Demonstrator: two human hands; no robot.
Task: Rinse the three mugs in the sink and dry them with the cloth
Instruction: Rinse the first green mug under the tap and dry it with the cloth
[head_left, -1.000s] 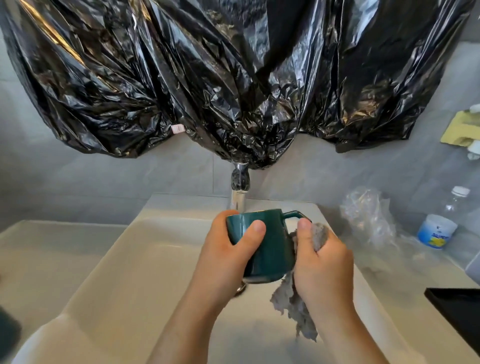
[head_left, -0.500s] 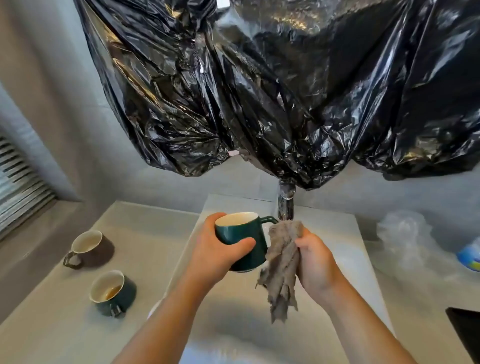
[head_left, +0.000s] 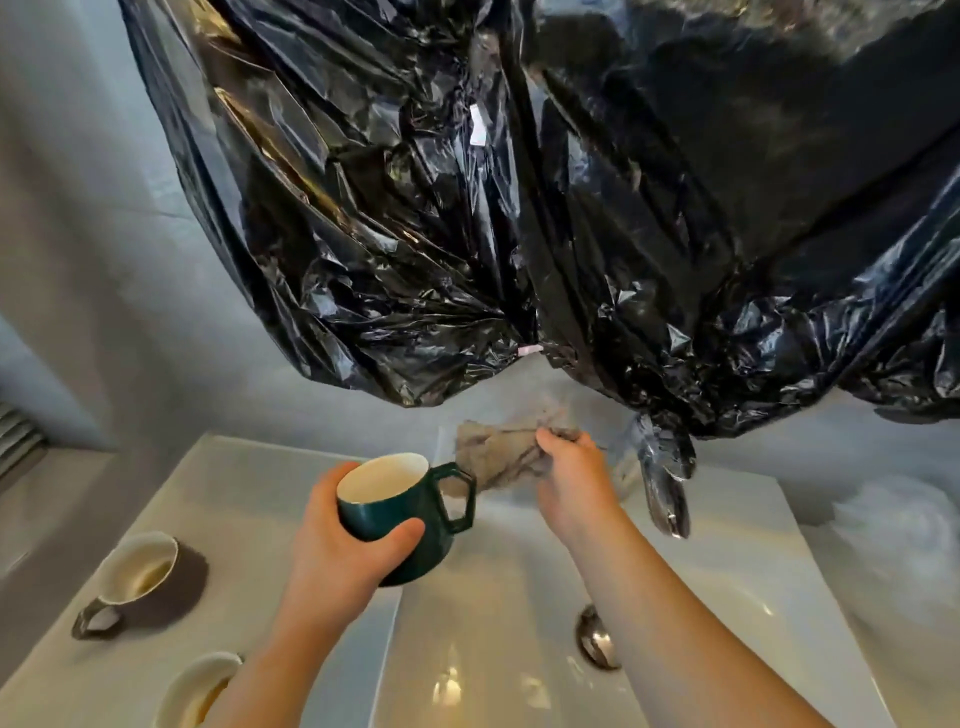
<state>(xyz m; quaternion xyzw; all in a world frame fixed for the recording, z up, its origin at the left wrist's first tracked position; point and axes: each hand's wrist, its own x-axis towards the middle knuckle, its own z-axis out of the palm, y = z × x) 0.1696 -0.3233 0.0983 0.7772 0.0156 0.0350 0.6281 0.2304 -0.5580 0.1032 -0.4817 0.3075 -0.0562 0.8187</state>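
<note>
Mug sits in the left hand, over the left edge of the sink, upright but tipped a bit, handle pointing right. Grip there is a wrap: fingers behind the body, thumb across the front near the base, closed firm on it. Right hand is closed on a bunched grey cloth, held up behind the mug's handle, close to it; can't tell if they touch.

Handling, my read: glazed ceramic, rigid, moderate weight, chips if knocked on the sink rim or tap. Glaze looks glossy, so likely slick if wet. Body wrap is the safer hold for wiping; the handle is thin and angular, fine for carrying, poor for resisting twist while the cloth pushes inside. Cloth is soft and limp, conforms to anything, needs bunching to reach the bottom of the cup.

Two more mugs on the table at left: a dark one with pale inside, lying tilted, and another at the bottom edge, partly cut off. Both look like they hold residue, so probably not rinsed yet.
</note>
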